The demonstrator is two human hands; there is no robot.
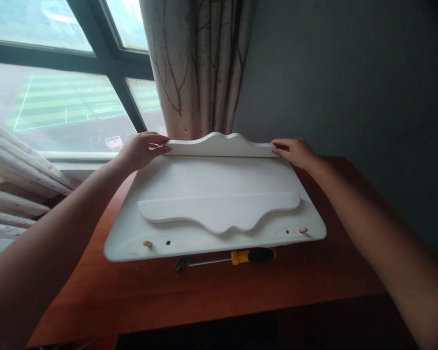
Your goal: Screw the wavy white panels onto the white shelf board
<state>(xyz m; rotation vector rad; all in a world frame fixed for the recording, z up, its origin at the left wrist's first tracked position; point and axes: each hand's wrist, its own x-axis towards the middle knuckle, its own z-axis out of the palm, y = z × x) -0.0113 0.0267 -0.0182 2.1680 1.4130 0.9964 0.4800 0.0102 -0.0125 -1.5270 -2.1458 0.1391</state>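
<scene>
Both my hands grip a white scalloped trim board (222,146) at the far edge of a white panel (211,175). My left hand (144,148) pinches its left end, thumb toward me. At its right end, the fingers and thumb of my right hand (295,150) are closed on it. The board stands on its long straight edge, wavy edge up. A second scalloped board (219,209) lies flat on the panel, wavy edge toward me. Near the panel's front corners, a left wooden dowel (147,244) and a right wooden dowel (303,231) stick up beside dark holes.
The panel rests on a reddish-brown wooden table (219,287). A yellow and black screwdriver (253,255) lies along the panel's near edge, with a small heap of screws (181,265) at its tip. A patterned curtain (200,73) and a window frame (120,78) are behind.
</scene>
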